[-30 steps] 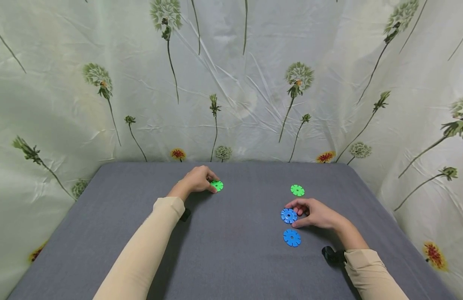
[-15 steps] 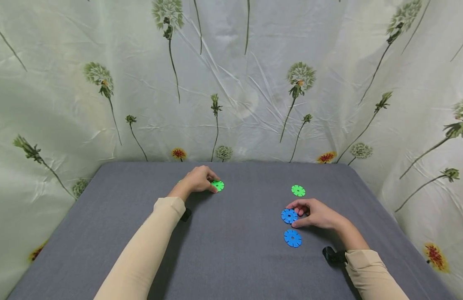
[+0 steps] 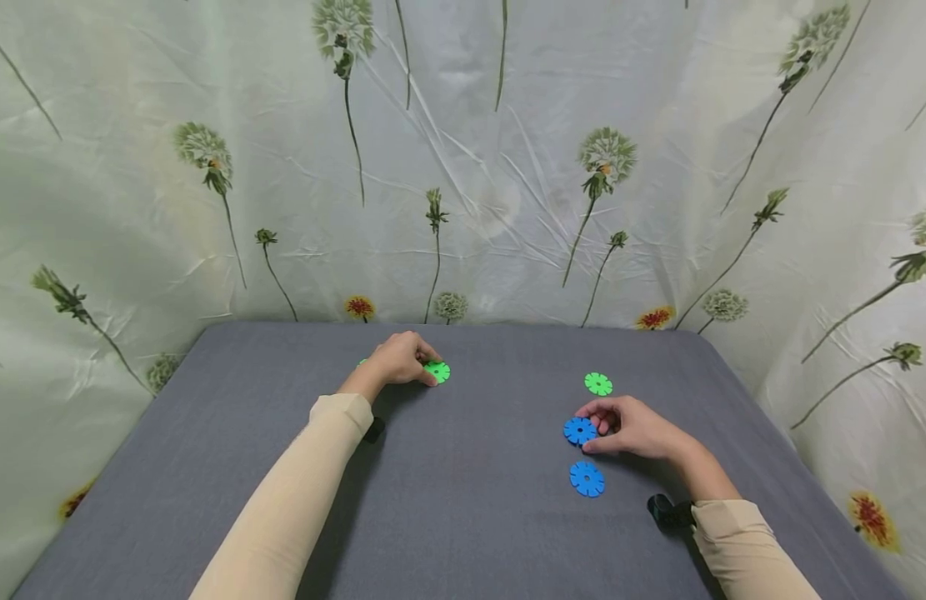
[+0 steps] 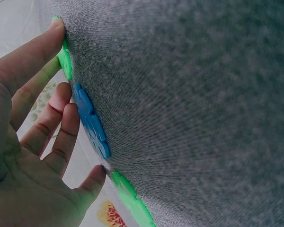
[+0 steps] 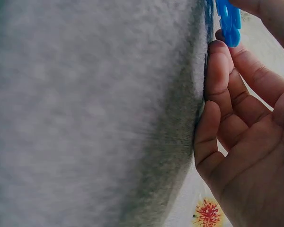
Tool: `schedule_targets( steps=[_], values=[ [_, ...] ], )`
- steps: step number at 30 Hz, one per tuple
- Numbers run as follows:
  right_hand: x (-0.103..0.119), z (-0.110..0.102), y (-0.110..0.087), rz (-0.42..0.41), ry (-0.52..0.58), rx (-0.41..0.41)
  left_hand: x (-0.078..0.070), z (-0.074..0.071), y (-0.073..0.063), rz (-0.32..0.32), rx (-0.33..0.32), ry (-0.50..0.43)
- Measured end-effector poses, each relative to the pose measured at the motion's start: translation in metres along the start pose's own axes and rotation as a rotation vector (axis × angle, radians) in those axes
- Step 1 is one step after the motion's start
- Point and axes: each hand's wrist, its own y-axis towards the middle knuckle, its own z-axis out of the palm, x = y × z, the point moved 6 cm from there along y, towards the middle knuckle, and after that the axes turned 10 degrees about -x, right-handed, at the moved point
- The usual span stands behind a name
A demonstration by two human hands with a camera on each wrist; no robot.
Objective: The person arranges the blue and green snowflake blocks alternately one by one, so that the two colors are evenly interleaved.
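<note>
In the head view my left hand point(image 3: 397, 360) pinches a green slotted plastic disc point(image 3: 437, 372) between thumb and fingers, at the far middle of the table. The left wrist view shows that green disc point(image 4: 65, 64) at the thumb and index finger. A blue disc point(image 4: 91, 120) lies by the other fingertips, and a second green disc point(image 4: 131, 198) is past the little finger. On the right, my right hand point(image 3: 635, 429) holds a blue slotted disc point(image 3: 580, 431) by its edge. The right wrist view catches only part of this blue disc point(image 5: 230, 23), beside the fingertips.
Another blue disc point(image 3: 587, 479) lies just nearer than the right hand. A green disc point(image 3: 598, 384) lies beyond it. Behind the left wrist a sliver of green point(image 3: 362, 362) peeks out. Grey cloth covers the table point(image 3: 493, 517), and a flowered curtain point(image 3: 508, 275) hangs behind it.
Both hands keep their hold in the same places. The head view has shifted very slightly, and the glare on the blue disc in the right hand has faded.
</note>
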Motion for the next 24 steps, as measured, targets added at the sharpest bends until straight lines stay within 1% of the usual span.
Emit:
schedule_targets(
  steps=[4,8,10,16,24],
  values=[
    [0.004,-0.002,0.005,-0.009,-0.005,-0.004,0.000,0.000,0.000,0.000,0.001,-0.001],
    [0.008,-0.003,0.013,-0.029,-0.020,-0.010,-0.001,0.000,-0.001,0.001,-0.001,-0.004],
    [0.012,-0.003,0.018,-0.026,-0.023,-0.017,-0.001,0.000,-0.001,0.002,-0.003,-0.003],
    [0.025,-0.002,0.038,-0.038,-0.054,-0.032,0.000,0.001,-0.001,-0.003,-0.010,0.001],
    [0.042,0.006,0.065,-0.063,-0.092,-0.035,0.001,0.001,-0.002,-0.014,-0.010,-0.001]
  ],
)
